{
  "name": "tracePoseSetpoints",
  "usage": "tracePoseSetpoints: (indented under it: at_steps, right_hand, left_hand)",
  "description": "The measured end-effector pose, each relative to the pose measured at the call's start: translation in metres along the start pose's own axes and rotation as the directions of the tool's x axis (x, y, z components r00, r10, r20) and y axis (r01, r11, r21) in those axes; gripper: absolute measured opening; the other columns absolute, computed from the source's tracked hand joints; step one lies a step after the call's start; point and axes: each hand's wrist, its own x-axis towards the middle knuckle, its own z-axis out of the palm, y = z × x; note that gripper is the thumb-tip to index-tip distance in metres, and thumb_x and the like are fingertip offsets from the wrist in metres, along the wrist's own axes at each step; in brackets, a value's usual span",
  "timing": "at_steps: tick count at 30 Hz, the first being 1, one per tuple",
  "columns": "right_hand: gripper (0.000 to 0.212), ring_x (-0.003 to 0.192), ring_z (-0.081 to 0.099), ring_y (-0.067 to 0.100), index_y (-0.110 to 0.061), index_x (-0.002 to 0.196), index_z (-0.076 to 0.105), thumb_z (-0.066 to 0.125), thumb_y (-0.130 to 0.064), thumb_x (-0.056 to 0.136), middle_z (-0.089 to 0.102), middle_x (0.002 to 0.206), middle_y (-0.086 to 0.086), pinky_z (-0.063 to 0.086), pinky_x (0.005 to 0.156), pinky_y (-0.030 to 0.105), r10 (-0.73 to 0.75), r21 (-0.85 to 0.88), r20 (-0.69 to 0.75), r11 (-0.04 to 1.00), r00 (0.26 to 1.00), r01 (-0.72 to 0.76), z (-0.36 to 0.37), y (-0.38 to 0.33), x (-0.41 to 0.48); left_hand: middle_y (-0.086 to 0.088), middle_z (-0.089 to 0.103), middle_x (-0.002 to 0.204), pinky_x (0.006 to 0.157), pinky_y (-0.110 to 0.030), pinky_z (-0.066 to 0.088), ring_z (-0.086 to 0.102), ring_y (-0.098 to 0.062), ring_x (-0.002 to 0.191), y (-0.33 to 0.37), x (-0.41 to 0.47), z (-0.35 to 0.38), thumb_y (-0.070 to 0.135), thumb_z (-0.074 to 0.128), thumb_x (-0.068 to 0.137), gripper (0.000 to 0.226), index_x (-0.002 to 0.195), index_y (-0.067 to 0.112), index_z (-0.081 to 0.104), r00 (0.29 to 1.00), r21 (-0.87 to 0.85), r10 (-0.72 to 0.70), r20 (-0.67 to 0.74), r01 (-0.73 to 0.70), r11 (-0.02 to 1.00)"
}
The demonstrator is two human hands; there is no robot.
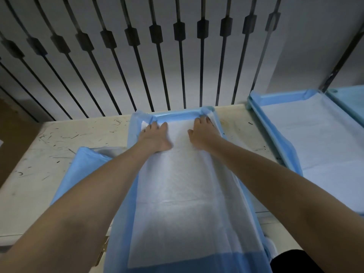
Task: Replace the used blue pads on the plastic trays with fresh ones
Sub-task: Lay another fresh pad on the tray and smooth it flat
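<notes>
Dim, cool light; the brightest patch lies on the white-centred blue pad (183,194). Wide-angle distortion fans the slightly blurred dark vertical metal bars (179,56) outward.

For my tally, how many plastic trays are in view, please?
3: centre tray, right tray, far-right tray cut off by the frame; others may be hidden.

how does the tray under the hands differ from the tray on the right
The middle tray has the left hand and right hand pressing its pad near the far end; the right tray has no hand on it. The middle tray lies straight ahead; the right tray sits off to the side, cut by the picture's edge. Both are light blue and lined with a white-centred, blue-edged sheet.
</notes>
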Motion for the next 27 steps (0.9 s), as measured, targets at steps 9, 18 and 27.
tracePoseSetpoints:
  at_steps: [9, 18, 27]
  right_hand:
    - [0.052, 0.138, 0.025, 0.041, 0.01, 0.14, 0.028, 0.038, -0.015, 0.096, 0.023, 0.148, 0.031, 0.026, 0.115, 0.042, 0.122, -0.07, 0.078, 0.991, 0.99, -0.117, 0.004, -0.006, -0.013]
    - [0.064, 0.146, 0.006, 0.033, 0.008, 0.147, -0.001, 0.028, -0.027, 0.103, -0.002, 0.157, 0.024, 0.015, 0.118, 0.039, 0.102, 0.005, 0.066, 0.995, 0.993, -0.102, 0.004, 0.0, -0.038]
    - [0.061, 0.142, 0.018, 0.026, -0.027, 0.148, 0.024, 0.04, -0.007, 0.092, 0.021, 0.155, 0.003, 0.025, 0.11, 0.055, -0.362, -0.028, 0.126, 0.929, 0.924, 0.368, 0.012, -0.054, -0.087]
  left_hand:
    - [-0.008, 0.023, 0.152, 0.106, -0.041, 0.035, 0.035, -0.025, 0.134, 0.0, 0.0, 0.003, 0.033, 0.052, 0.074, 0.079, 0.143, 0.005, 0.025, 0.995, -0.089, -0.094, -0.01, 0.093, 0.992]
    - [-0.005, 0.052, 0.114, 0.093, -0.037, 0.036, 0.051, -0.024, 0.109, -0.003, -0.046, -0.002, 0.038, 0.057, 0.082, 0.042, 0.119, 0.018, 0.051, 0.997, 0.141, 0.027, -0.069, -0.017, 0.99]
    - [-0.005, 0.042, 0.131, 0.109, -0.058, 0.021, 0.036, -0.023, 0.131, -0.011, -0.089, 0.008, 0.013, 0.06, 0.071, 0.065, 0.133, 0.011, 0.039, 0.98, 0.209, -0.009, 0.198, -0.033, 0.977]
